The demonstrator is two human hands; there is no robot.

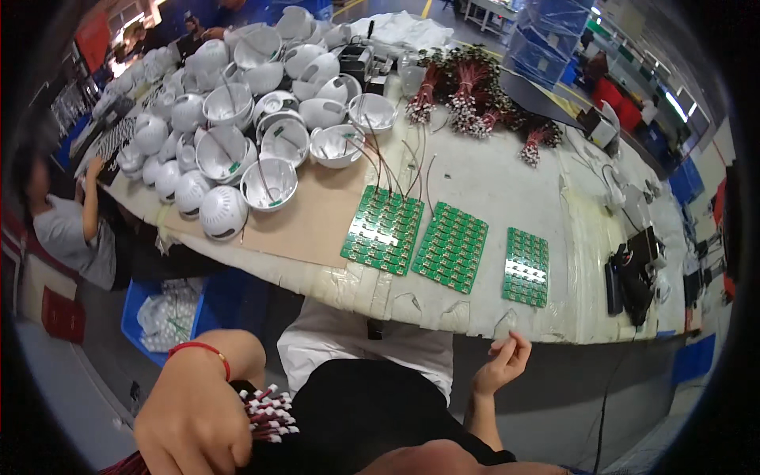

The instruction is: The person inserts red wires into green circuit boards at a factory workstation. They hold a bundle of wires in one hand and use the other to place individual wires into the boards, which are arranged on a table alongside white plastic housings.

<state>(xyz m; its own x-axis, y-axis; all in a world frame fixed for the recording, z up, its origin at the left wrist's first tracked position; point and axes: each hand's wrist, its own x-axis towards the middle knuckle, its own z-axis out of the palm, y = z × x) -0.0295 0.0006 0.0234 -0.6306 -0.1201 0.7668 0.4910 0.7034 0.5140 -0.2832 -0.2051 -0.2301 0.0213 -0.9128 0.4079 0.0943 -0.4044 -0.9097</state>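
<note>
My left hand [194,416], with a red cord on its wrist, is closed around a bundle of dark red wires with white connectors [271,413] held close to my body. The connector ends stick out beside my fingers; other wire lengths trail off below. My right hand [504,362] is raised by the table's front edge, its fingers half curled and apart, with nothing visible in them. Beyond it lie three green circuit board panels: a left one [384,229] with several wires rising from its far edge, a middle one [451,247] and a smaller right one [526,267].
White dome-shaped shells [269,184] are heaped on the table's left side, some with wires inside. Wire bundles [467,91] lie at the back. A black device [636,273] stands at the right. A blue bin [142,317] sits below the table; another person [75,229] is at left.
</note>
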